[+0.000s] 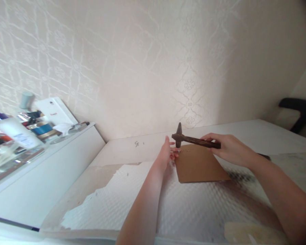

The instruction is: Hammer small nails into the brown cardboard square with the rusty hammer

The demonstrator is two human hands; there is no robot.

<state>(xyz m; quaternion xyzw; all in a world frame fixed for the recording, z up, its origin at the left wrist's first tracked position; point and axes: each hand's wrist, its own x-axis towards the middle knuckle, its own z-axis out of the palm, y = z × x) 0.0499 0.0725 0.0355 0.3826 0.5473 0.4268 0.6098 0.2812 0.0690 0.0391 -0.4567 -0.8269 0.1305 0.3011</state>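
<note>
My right hand (225, 146) is closed around the dark handle of a hammer (178, 137), held level above a brown board (200, 166). The hammer's head points down over the board's far left corner. At that corner my left hand (168, 153) has its fingers bent together, right beside the hammer head. A tiny shiny piece (179, 150) shows by its fingertips, too small to name. Rows of small dark marks (187, 150) run along the board's far edge; whether they are holes or nail heads I cannot tell.
Crumpled white textured sheeting (132, 183) covers much of the table (127, 148). On the left, a white cabinet (56, 177) carries a blue tape roll (42, 129), a white box (56, 110) and other clutter. A black chair part (299, 105) stands at right, beyond the table.
</note>
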